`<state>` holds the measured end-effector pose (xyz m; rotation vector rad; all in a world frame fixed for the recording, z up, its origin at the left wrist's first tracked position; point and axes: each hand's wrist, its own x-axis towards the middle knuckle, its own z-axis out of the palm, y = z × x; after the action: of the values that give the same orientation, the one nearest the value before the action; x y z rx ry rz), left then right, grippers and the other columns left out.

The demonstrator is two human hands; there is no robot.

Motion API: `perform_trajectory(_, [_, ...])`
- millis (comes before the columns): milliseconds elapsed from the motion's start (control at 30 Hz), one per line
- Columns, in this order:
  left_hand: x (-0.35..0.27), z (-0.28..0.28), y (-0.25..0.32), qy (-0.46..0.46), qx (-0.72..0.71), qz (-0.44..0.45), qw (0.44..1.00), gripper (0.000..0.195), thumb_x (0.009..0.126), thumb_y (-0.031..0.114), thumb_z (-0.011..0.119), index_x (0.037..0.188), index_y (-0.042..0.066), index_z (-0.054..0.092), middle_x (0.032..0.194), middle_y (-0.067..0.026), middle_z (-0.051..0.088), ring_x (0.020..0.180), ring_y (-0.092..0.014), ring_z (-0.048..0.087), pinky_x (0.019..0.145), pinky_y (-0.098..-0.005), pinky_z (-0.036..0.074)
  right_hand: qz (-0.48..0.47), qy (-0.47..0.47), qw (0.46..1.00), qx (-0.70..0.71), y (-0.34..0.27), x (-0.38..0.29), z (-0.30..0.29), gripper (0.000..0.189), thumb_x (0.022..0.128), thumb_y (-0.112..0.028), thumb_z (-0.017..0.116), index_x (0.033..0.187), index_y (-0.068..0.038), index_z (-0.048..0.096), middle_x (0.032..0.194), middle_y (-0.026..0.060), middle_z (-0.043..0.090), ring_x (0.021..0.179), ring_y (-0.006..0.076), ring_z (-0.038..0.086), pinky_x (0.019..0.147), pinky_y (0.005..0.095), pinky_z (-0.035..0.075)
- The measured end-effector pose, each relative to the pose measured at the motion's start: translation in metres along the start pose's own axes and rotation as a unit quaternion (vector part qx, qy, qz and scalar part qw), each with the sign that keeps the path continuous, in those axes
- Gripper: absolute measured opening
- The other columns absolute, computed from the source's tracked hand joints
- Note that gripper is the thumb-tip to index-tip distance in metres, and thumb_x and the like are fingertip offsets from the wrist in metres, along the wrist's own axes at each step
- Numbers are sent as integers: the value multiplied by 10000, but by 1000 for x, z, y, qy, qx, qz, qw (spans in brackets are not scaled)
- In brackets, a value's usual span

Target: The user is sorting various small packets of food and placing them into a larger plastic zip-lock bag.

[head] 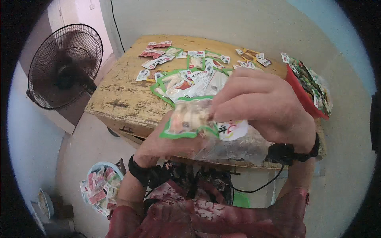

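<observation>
My right hand [259, 104] pinches the right side of a clear food packet with green edges [190, 119], held up over the table's near edge. My left hand [169, 145] lies below and behind this packet, partly hidden by it; its fingers are closed around a clear plastic bag [235, 148] or the packet's lower part, which I cannot tell apart. The white printed end of a packet [233, 130] shows under my right hand. A pile of green-edged and white packets [193, 81] lies just beyond on the worn wooden table [119, 98].
Red packets [152, 53] and yellow-brown packets [251, 55] lie farther back. A red bag [306, 95] full of packets stands at the right edge. Left are a black fan [65, 67] and a pale blue basin [102, 166] of packets; a black cable [259, 190] hangs below.
</observation>
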<state>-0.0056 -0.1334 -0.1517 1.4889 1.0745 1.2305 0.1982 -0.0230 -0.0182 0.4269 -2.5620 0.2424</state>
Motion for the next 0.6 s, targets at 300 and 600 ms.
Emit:
perform_trajectory(300, [11, 2, 1, -26, -143, -5, 989, 960, 718, 85, 848, 1538, 32, 353, 914, 4, 612, 658, -37, 471, 614, -194, 392, 111, -144, 983, -27, 1, -23, -9, 189, 721, -61, 651, 908, -89, 654, 907, 31, 646, 860, 275, 616, 735, 379, 496])
perform_trajectory(600, [15, 3, 39, -68, 17, 103, 992, 911, 715, -86, 632, 1559, 85, 335, 1564, -94, 330, 838, -80, 519, 726, -228, 467, 72, -156, 950, -259, -22, -14, 30, 147, 685, -202, 637, 812, -128, 623, 856, -13, 602, 832, 195, 589, 728, 346, 478])
